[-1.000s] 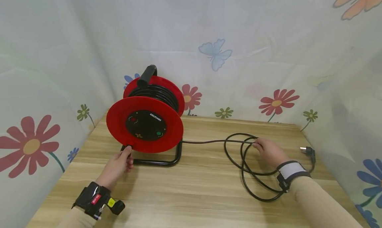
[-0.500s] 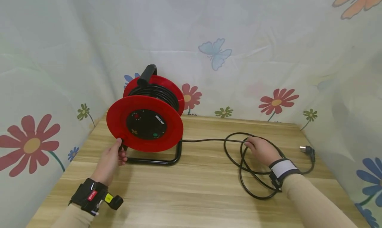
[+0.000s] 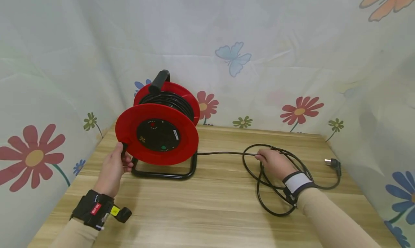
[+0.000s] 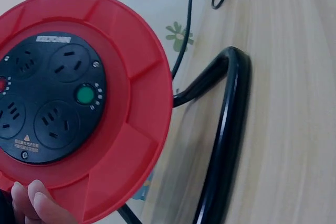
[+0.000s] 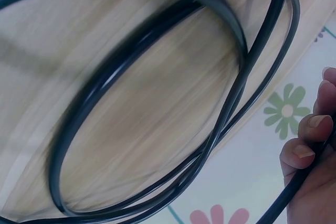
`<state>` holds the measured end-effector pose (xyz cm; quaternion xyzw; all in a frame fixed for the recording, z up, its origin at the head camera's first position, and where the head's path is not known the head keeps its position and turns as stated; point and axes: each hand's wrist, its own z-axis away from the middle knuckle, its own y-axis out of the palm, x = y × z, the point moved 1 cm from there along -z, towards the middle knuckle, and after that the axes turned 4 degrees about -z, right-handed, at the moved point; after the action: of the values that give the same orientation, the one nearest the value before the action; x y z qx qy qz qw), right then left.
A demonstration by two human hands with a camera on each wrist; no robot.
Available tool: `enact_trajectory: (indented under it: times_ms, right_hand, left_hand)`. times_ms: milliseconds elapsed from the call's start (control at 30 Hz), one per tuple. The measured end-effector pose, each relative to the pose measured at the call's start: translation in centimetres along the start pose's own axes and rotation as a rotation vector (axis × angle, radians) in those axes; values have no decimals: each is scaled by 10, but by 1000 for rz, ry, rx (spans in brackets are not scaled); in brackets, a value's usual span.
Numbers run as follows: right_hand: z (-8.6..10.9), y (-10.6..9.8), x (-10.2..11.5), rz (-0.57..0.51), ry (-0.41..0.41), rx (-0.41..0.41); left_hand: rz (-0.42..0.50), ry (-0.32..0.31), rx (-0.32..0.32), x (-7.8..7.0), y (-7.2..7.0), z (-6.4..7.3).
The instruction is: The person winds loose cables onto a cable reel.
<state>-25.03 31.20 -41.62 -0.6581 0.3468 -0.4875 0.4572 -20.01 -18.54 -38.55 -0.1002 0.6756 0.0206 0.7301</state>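
Note:
A red cable reel (image 3: 186, 141) with a black socket panel (image 4: 52, 95) stands on its black tube frame, left of the middle. Black cable is wound between its two flanges. My left hand (image 3: 111, 170) grips the black crank knob (image 3: 124, 149) at the lower left of the front flange, its fingertips (image 4: 44, 203) showing beside the red rim in the left wrist view. Well to the right, my right hand (image 3: 275, 163) holds the black cable (image 3: 225, 153), its fingers curled round it in the right wrist view. From that hand the cable runs low across to the reel.
Loose cable loops (image 3: 259, 197) lie on the wooden table (image 3: 207, 212) around and under my right hand. A black plug (image 3: 334, 164) rests at the table's right side. Printed cloth (image 3: 275, 31) hangs behind and at both sides. The reel's carrying handle (image 3: 159, 83) sticks up on top.
My left hand has carried the knob left and upward, turning the reel face clockwise. My right hand has moved left toward the reel with the cable, and the loops have shifted slightly.

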Motion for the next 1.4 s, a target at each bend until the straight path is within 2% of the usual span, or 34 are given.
enact_trajectory:
  times_ms: [233, 333, 467, 633, 867, 1133, 1400]
  right_hand:
    - [-9, 9, 8, 27, -35, -11]
    - [-11, 11, 16, -1, -56, -7]
    - [-13, 12, 28, -17, -81, 7]
    - [-18, 17, 38, -7, -92, 14]
    - [-20, 23, 47, 17, -129, 1]
    - [-21, 26, 56, 0, -134, 33]
    - [-20, 24, 53, 22, -128, 55]
  left_hand:
    - [61, 42, 5, -12, -4, -1]
    - [69, 88, 13, -18, -5, -2]
    - [30, 157, 19, -27, -7, -2]
    - [34, 218, 8, -37, -6, -3]
    - [14, 237, -17, -45, -3, -2]
    - [-78, 256, -42, -53, 2, -2]
    - [-25, 252, -17, -57, 5, -3]
